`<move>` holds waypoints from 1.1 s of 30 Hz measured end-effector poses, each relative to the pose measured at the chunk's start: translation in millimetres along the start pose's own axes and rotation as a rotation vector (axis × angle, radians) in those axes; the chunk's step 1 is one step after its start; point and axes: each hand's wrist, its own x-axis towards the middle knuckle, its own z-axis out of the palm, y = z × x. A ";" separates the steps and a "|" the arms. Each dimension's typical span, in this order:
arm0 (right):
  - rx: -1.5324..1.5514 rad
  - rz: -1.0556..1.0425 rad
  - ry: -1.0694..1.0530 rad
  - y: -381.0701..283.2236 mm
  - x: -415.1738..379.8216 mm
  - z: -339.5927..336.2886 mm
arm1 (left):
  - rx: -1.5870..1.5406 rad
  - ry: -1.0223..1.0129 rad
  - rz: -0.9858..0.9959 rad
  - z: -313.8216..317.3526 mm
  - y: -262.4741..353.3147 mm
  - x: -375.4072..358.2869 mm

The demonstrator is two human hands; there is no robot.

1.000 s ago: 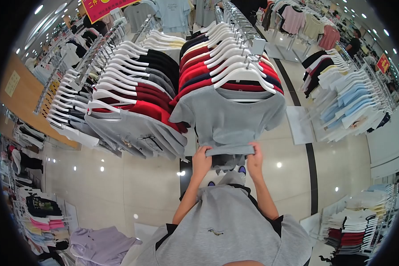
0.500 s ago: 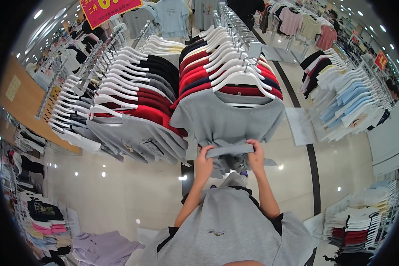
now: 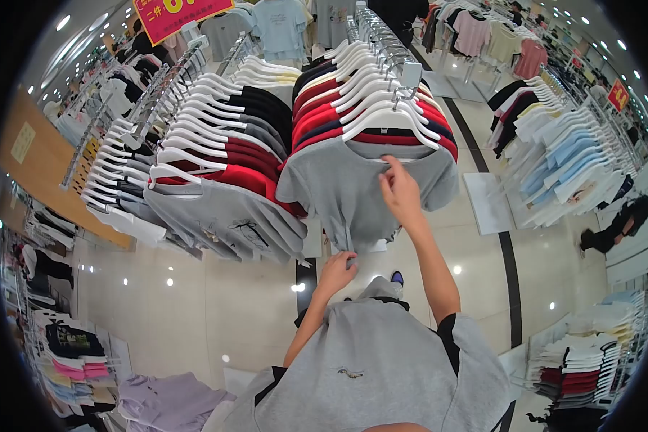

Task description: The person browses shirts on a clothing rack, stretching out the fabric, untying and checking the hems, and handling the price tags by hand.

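Note:
A grey short-sleeved shirt [image 3: 353, 187] hangs on a white hanger [image 3: 392, 119] at the front of the middle rack. My left hand [image 3: 338, 271] is closed on the shirt's lower edge, pulling the cloth into folds. Higher up, my right hand [image 3: 399, 189] is at the shirt's neckline, its index finger stretched towards the collar and its other fingers partly bent. Whether it pinches any cloth cannot be made out. Behind the grey shirt hang red and navy shirts [image 3: 317, 119] on white hangers.
To the left is a rack of black, red and grey shirts [image 3: 245, 173]. White and light blue shirts [image 3: 576, 155] hang at the right. A person in dark clothes [image 3: 619, 223] is at the right edge. A lilac garment [image 3: 169, 399] lies at the lower left.
My right hand has let go of the shirt's lower part and moved up to the neckline. My left hand has lowered slightly with the hem, which hangs down more. A person has appeared at the right.

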 end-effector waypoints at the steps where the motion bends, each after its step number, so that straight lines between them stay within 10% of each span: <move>1: -0.046 0.023 -0.063 -1.9 1.1 6.9 | -0.009 -0.033 -0.047 0.5 -0.5 -1.2; 15: 0.035 -0.034 -0.141 -8.2 -8.3 12.7 | -0.110 0.029 -0.168 -5.7 -14.2 -2.1; 29: -0.181 -0.239 0.388 -2.1 4.5 -39.2 | -0.130 0.222 -0.110 -22.8 9.2 8.0; 33: -0.099 -0.221 0.382 -5.9 50.8 -62.9 | 0.108 0.642 0.368 -75.5 58.6 51.0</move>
